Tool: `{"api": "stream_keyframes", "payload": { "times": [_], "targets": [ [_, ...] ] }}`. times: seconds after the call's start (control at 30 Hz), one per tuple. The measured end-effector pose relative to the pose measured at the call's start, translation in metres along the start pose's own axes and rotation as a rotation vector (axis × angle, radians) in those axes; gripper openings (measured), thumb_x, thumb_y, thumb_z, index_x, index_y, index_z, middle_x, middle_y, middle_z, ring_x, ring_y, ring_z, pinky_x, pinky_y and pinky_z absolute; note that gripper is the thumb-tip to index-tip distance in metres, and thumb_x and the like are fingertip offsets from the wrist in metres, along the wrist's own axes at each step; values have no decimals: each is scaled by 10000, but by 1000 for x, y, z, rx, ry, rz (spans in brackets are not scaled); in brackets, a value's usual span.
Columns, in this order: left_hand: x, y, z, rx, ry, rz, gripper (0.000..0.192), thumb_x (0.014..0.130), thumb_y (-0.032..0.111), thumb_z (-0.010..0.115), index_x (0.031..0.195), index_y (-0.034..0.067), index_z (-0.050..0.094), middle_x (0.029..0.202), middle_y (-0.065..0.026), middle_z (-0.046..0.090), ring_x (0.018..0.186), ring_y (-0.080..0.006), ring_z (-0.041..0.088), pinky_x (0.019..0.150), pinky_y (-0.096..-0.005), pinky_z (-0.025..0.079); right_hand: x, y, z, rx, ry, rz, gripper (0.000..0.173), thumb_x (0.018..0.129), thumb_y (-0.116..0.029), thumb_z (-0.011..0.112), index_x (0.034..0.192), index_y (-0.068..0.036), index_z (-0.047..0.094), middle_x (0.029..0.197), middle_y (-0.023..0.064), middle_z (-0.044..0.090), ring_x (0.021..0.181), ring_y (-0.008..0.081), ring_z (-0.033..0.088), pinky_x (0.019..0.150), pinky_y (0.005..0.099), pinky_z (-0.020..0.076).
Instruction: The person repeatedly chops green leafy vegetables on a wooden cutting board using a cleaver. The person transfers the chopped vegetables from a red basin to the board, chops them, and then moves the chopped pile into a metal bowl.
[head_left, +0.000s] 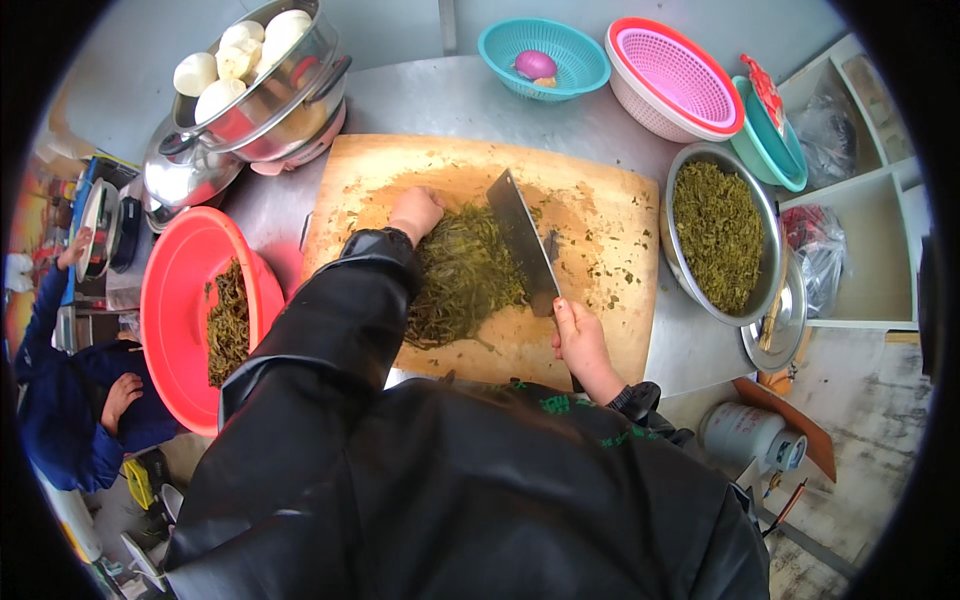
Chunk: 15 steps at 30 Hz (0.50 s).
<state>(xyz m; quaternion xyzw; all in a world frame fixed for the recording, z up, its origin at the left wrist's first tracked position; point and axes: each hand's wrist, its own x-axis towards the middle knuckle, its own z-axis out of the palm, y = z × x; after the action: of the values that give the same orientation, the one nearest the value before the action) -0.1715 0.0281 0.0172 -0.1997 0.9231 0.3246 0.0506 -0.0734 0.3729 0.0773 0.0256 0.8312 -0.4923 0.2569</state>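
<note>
A heap of dark green leafy vegetable (465, 277), cut into shreds on its right side, lies on a wooden cutting board (615, 217). My right hand (585, 341) grips the handle of a cleaver (525, 232). The broad blade stands along the heap's right edge, its tip pointing away from me. My left hand (417, 213) is curled at the heap's upper left edge; its fingertips are hidden, so whether it pinches any strands does not show. Small green scraps are scattered over the board's right half.
A steel bowl of chopped greens (716, 232) stands right of the board. At left, a red plastic basin (187, 300) holds uncut greens. Behind are a steamer pot with peeled white vegetables (255, 97), a teal basket with an onion (536, 64) and stacked baskets (675, 82). Another person (82, 405) is at far left.
</note>
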Motion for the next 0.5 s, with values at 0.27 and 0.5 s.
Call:
{"api": "stream_keyframes", "payload": {
  "times": [0.27, 0.5],
  "targets": [
    [-92, -1, -30, -103, 99, 372, 138, 893, 102, 678, 967, 8, 747, 873, -135, 694, 798, -280, 669, 761, -367, 541, -4, -6, -5, 40, -25, -30, 422, 1066, -397, 500, 1043, -5, 654, 598, 68, 575, 537, 169, 586, 545, 331, 464],
    [-136, -2, -7, -75, 349, 471, 319, 856, 258, 767, 1089, 42, 741, 1064, -134, 691, 1016, -347, 639, 915, -418, 516, -34, -68, -20, 151, 27, -502, 375, 1064, -322, 511, 1207, 3, 630, 658, 83, 582, 591, 162, 576, 582, 328, 467]
  ]
}}
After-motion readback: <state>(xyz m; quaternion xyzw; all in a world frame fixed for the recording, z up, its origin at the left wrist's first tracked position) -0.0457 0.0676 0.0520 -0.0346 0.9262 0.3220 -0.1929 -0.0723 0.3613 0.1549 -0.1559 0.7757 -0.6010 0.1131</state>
